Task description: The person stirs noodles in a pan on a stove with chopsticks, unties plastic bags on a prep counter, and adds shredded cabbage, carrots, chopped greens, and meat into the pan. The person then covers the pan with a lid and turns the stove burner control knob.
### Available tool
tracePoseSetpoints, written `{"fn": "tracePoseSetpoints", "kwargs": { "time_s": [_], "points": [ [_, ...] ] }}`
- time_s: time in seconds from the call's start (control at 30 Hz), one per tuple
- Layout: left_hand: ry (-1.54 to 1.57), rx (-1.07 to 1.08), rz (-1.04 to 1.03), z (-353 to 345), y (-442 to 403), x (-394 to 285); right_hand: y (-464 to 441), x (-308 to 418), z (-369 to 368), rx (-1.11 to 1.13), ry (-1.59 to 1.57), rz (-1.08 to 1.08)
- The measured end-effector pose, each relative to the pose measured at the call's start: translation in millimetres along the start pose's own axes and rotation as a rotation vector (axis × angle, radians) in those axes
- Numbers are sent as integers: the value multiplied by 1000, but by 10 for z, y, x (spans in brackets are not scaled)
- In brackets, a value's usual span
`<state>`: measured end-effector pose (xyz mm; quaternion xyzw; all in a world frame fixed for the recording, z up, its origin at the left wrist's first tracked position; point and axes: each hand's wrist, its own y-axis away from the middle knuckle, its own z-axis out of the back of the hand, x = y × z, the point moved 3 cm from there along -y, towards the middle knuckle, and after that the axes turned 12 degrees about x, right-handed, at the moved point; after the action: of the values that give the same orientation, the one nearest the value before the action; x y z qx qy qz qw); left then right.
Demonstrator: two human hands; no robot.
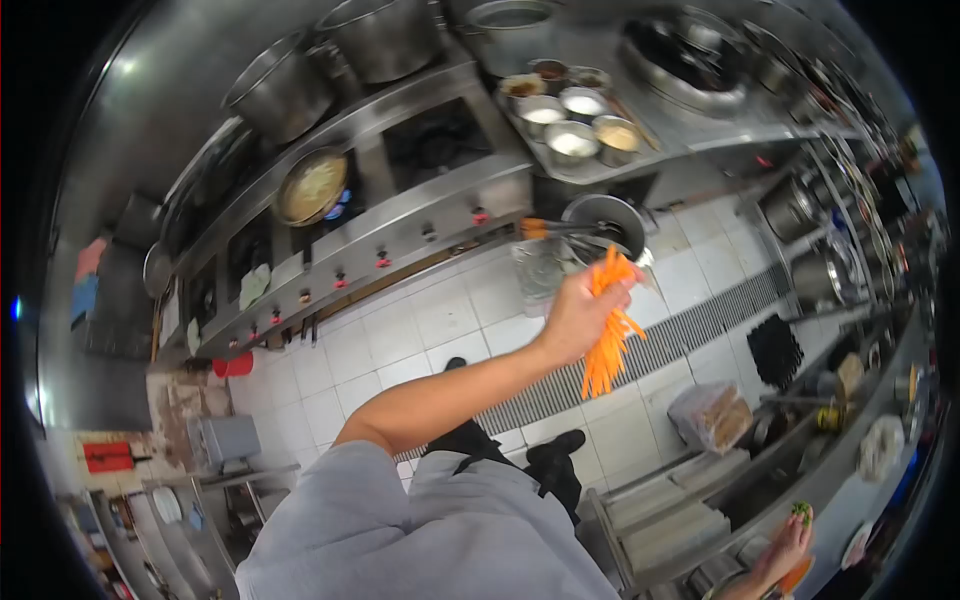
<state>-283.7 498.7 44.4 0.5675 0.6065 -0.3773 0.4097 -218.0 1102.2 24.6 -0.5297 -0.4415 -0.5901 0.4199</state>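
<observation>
My left hand (588, 308) is closed round a bundle of orange strips (606, 360), held up over the floor, with ends sticking out above and below the fingers. At the lower right, my right hand (788, 552) is over the counter edge, its fingers closed on a small green leafy bit (801, 512). Something orange (797, 575) shows just beside that hand, partly hidden by it.
A pan (312, 187) sits over a blue flame on the stove (420, 215). Bowls of powders (572, 143) stand on the back counter. A pot (605, 222), a clear container (538, 275), a floor grate (540, 395) and a bagged item (712, 415) are nearby.
</observation>
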Motion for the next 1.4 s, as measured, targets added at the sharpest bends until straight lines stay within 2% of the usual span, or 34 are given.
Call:
{"fn": "tracePoseSetpoints", "kwargs": {
  "time_s": [0.1, 0.23, 0.27, 0.3, 0.37, 0.4, 0.47, 0.53, 0.57, 0.63, 0.67, 0.7, 0.77, 0.8, 0.9, 0.97, 1.0, 1.07, 1.13, 1.2, 1.23, 1.27, 1.3, 1.33, 1.4],
  "points": [
    [-100, -232, -115, 1281, 174, -623, 117, 82, -1816, 184, -319, -58],
    [-228, -574, -172, 3271, 477, -1460, 363, 42, -3952, 462, -629, -147],
    [-314, -662, -199, 3856, 558, -1604, 344, -68, -4356, 711, -715, -111],
    [-399, -741, -223, 4441, 619, -1716, 458, -17, -4854, 826, -782, -158],
    [-361, -883, -344, 5442, 722, -1854, 661, 77, -5780, 842, -706, -197],
    [-454, -944, -360, 5931, 769, -1887, 787, 156, -6222, 844, -693, -197],
    [-533, -1008, -369, 6737, 846, -1793, 1064, 362, -7062, 987, -482, -220],
    [-872, -1146, -203, 7332, 923, -1663, 1276, 481, -7788, 1089, -401, -255],
    [-864, -1154, -198, 7517, 941, -1601, 1384, 523, -8131, 1142, -372, -276],
    [-1005, -1198, 418, 7855, 915, -1407, 1587, 612, -8801, 1235, -254, -257],
    [-954, -1092, 487, 8161, 908, -1231, 1693, 663, -9135, 1273, -165, -215],
    [-943, -1094, 486, 8139, 933, -1332, 1810, 721, -9459, 1293, -106, -190],
    [-1115, -631, 496, 7882, 869, -1600, 1991, 789, -10059, 1364, 131, 29],
    [-1107, -632, 493, 7951, 835, -1589, 2041, 810, -10346, 1384, 300, 179],
    [-942, -712, 440, 8118, 782, -1644, 2114, 530, -11224, 1439, 401, 498],
    [-278, -801, 306, 8047, 786, -1765, 2177, 381, -11735, 1361, 553, 779],
    [-273, -801, 308, 8027, 820, -1812, 2226, 305, -11952, 1293, 630, 947],
    [-340, -767, 130, 7991, 883, -1935, 2348, 158, -12325, 1351, 683, 943],
    [-304, -791, 84, 7980, 883, -1989, 2508, 19, -12544, 1408, 738, 940],
    [-270, -814, 38, 7956, 871, -2041, 2697, -93, -12669, 1614, 714, 921],
    [-111, -793, 23, 7939, 875, -2026, 2743, -122, -12685, 1619, 719, 920],
    [48, -770, 8, 7907, 885, -2010, 2768, -132, -12681, 1522, 721, 970],
    [51, -774, 8, 7902, 896, -2018, 2794, -108, -12684, 1424, 720, 1020],
    [-7, -773, 16, 7898, 898, -2047, 2799, -77, -12705, 1429, 720, 1024],
    [-66, -768, 24, 7905, 926, -2082, 2709, 68, -12706, 1279, 640, 973]
  ]
}}
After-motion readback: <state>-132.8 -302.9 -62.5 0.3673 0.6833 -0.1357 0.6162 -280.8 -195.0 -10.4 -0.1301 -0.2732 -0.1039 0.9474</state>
